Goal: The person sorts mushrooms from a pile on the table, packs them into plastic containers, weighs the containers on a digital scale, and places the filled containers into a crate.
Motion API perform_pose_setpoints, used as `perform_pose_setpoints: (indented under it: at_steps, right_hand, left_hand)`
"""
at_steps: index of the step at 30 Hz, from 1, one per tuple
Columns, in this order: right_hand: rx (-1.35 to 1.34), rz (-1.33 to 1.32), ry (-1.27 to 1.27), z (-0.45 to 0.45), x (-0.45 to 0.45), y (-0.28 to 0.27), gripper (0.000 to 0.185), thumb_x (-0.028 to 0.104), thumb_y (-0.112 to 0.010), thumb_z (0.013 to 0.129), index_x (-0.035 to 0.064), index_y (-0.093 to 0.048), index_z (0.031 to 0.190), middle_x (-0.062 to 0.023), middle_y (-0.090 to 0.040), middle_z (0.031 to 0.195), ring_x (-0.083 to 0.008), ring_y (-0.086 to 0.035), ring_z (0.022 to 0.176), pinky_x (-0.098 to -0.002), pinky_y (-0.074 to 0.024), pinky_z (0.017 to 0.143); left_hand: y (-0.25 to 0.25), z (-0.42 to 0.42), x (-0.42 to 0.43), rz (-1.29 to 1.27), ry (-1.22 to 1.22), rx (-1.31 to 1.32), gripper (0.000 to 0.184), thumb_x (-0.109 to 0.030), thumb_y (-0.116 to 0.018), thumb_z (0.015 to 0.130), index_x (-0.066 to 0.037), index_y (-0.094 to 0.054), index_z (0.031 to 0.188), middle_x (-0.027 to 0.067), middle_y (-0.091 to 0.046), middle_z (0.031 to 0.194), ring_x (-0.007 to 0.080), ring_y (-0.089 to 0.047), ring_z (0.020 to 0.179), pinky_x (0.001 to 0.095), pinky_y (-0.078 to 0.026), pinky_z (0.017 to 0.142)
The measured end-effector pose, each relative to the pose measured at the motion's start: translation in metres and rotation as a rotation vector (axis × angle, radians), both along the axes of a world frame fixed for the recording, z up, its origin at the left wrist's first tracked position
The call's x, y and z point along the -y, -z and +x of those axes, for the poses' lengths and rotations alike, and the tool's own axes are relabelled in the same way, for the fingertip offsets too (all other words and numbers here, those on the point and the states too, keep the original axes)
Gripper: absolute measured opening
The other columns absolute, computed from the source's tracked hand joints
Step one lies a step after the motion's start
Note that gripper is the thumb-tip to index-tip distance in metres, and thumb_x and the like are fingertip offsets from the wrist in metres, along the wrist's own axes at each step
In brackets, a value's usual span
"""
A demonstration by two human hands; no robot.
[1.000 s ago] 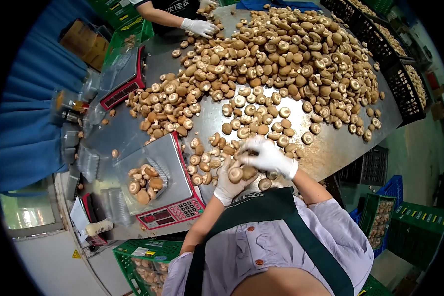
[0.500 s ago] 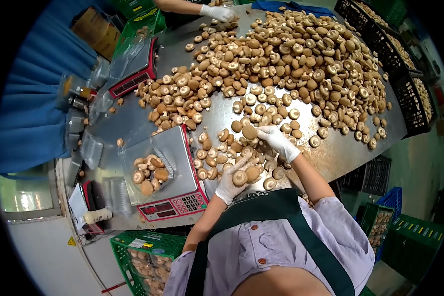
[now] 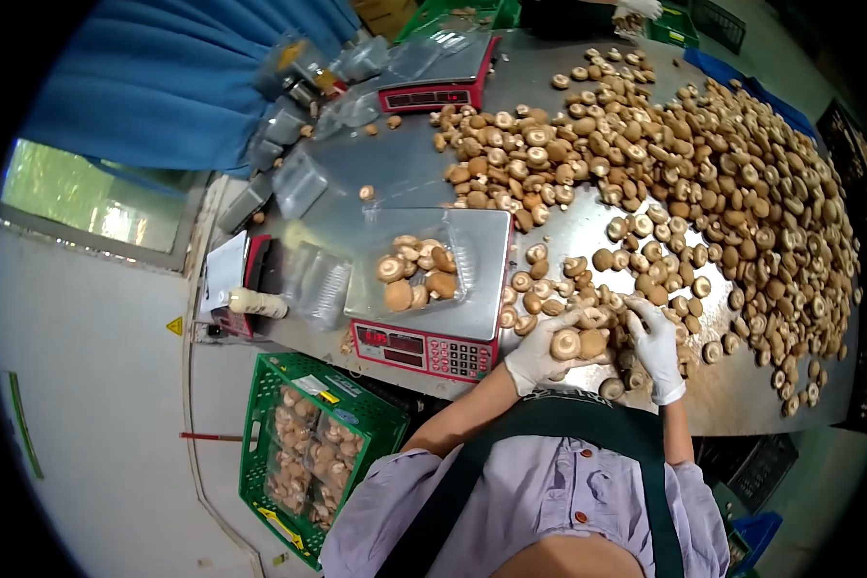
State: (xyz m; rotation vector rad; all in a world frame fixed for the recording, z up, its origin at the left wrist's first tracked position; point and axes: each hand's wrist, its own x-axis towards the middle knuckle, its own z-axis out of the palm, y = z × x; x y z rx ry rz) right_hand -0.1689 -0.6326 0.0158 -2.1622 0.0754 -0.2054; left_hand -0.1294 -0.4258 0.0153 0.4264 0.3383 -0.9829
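My left hand, in a white glove, is closed around two shiitake mushrooms, caps facing up, above the near edge of the metal table. Close to its right is my gloved right hand, thumb and fingers apart, fingertips beside loose mushrooms; I make out nothing held in it. Loose shiitakes lie just beyond both hands. To the left, a clear plastic tray with several mushrooms in it rests on a red-framed digital scale, whose display is lit.
A large heap of shiitakes covers the table's right side. A second scale stands at the back, near empty clear trays. Below the table edge, a green crate holds packed trays. Another person's gloved hand shows at the top.
The view has swung left, so the table appears further right. My right hand has come back from the loose mushrooms towards my left hand; the mushroom it held no longer shows in its fingers.
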Motion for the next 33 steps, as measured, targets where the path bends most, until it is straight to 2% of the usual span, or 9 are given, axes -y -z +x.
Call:
perform_pose_setpoints:
  at_steps: [2,4,8,10,12,16,18,21,33]
  right_hand:
    - [-0.014,0.041,-0.020,0.001,0.003,-0.005,0.023,0.009,-0.061,0.086,0.0017,-0.064,0.107,-0.0165,-0.066,0.106,-0.0296,-0.062,0.101,-0.0346,-0.0471,0.088]
    - [-0.044,0.057,-0.018,-0.001,0.006,-0.005,0.022,0.008,-0.061,0.085,0.0016,-0.064,0.106,-0.0174,-0.066,0.105,-0.0295,-0.062,0.101,-0.0345,-0.0471,0.088]
    - [-0.059,0.009,-0.037,-0.003,0.007,0.008,0.022,0.009,-0.062,0.085,0.0012,-0.065,0.105,-0.0187,-0.066,0.102,-0.0313,-0.063,0.097,-0.0352,-0.0480,0.085]
    - [-0.059,0.023,-0.069,-0.003,0.004,0.010,0.021,0.010,-0.062,0.085,0.0015,-0.065,0.104,-0.0188,-0.066,0.100,-0.0320,-0.063,0.095,-0.0355,-0.0487,0.083]
    - [-0.071,-0.003,-0.073,-0.003,0.002,0.011,0.020,0.011,-0.063,0.085,0.0019,-0.066,0.103,-0.0190,-0.067,0.098,-0.0318,-0.064,0.093,-0.0357,-0.0492,0.082]
    - [-0.133,-0.032,-0.085,-0.003,0.000,0.005,0.021,0.011,-0.062,0.085,0.0027,-0.066,0.103,-0.0183,-0.067,0.099,-0.0308,-0.064,0.093,-0.0356,-0.0493,0.082]
    - [-0.071,-0.020,-0.075,-0.002,0.003,0.009,0.021,0.010,-0.062,0.085,0.0030,-0.066,0.104,-0.0171,-0.067,0.101,-0.0300,-0.064,0.096,-0.0351,-0.0490,0.084]
    - [-0.117,0.001,-0.080,-0.003,0.004,0.005,0.021,0.009,-0.061,0.085,0.0015,-0.065,0.104,-0.0164,-0.066,0.105,-0.0288,-0.063,0.099,-0.0344,-0.0480,0.087]
    - [-0.229,-0.024,-0.104,-0.001,-0.013,-0.007,0.026,0.016,-0.061,0.090,-0.0020,-0.064,0.108,-0.0144,-0.068,0.105,-0.0213,-0.063,0.100,-0.0308,-0.0458,0.089]
  left_hand:
    - [-0.029,0.009,-0.025,0.202,-0.062,0.441,0.040,-0.019,-0.046,0.096,-0.005,-0.043,0.133,0.0134,-0.048,0.130,0.0263,-0.053,0.117,0.0456,-0.050,0.094]
    - [-0.084,0.024,-0.054,0.361,-0.282,0.507,0.043,-0.016,-0.060,0.087,-0.002,-0.048,0.127,0.0134,-0.056,0.118,0.0235,-0.056,0.109,0.0356,-0.052,0.091]
    - [-0.099,0.048,-0.117,1.212,-0.700,1.071,0.058,-0.028,-0.068,0.082,-0.009,-0.047,0.132,0.0118,-0.054,0.123,0.0213,-0.054,0.110,0.0286,-0.048,0.087]
    - [-0.087,0.063,-0.147,2.053,-0.478,1.619,0.060,-0.033,-0.067,0.081,-0.011,-0.047,0.133,0.0139,-0.049,0.130,0.0276,-0.047,0.119,0.0399,-0.037,0.100]
    - [-0.063,0.070,-0.160,2.436,0.118,1.643,0.052,-0.043,-0.057,0.085,-0.016,-0.053,0.129,0.0128,-0.044,0.137,0.0351,-0.039,0.126,0.0560,-0.026,0.104]
    - [-0.062,0.067,-0.168,2.072,-0.177,1.592,0.044,-0.040,-0.053,0.090,-0.014,-0.056,0.126,0.0126,-0.042,0.140,0.0317,-0.039,0.129,0.0556,-0.022,0.106]
    - [-0.073,0.065,-0.178,1.792,-0.619,1.562,0.033,-0.024,-0.051,0.094,-0.006,-0.059,0.121,0.0154,-0.050,0.134,0.0309,-0.047,0.123,0.0429,-0.032,0.106]
    - [-0.090,0.059,-0.204,1.732,-0.872,1.349,0.030,-0.020,-0.048,0.096,-0.001,-0.061,0.115,0.0150,-0.053,0.130,0.0272,-0.049,0.121,0.0370,-0.038,0.101]
    - [-0.094,0.058,-0.304,1.457,-0.953,0.828,0.025,-0.012,-0.057,0.092,0.002,-0.064,0.111,0.0031,-0.063,0.105,0.0109,-0.057,0.095,0.0221,-0.043,0.086]
